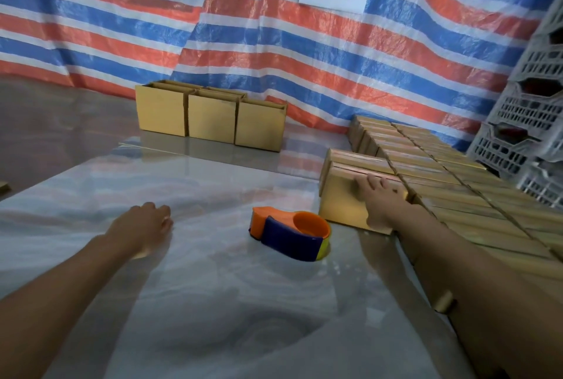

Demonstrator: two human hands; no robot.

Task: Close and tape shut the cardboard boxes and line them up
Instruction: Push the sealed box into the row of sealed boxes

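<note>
Progress: most done | sealed boxes (441, 165) in rows at right | right hand (380, 196) rests flat on end box (341, 196) | left hand (146, 223) empty, loosely curled | tape dispenser (289, 232) idle between hands | remaining: three open boxes (210, 116) at rear

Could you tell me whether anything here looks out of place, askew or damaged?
Nothing looks spilled or damaged. Only the three boxes by the striped tarp stand apart from the taped rows, their tops seemingly open; the tape dispenser lies loose on the floor.
</note>
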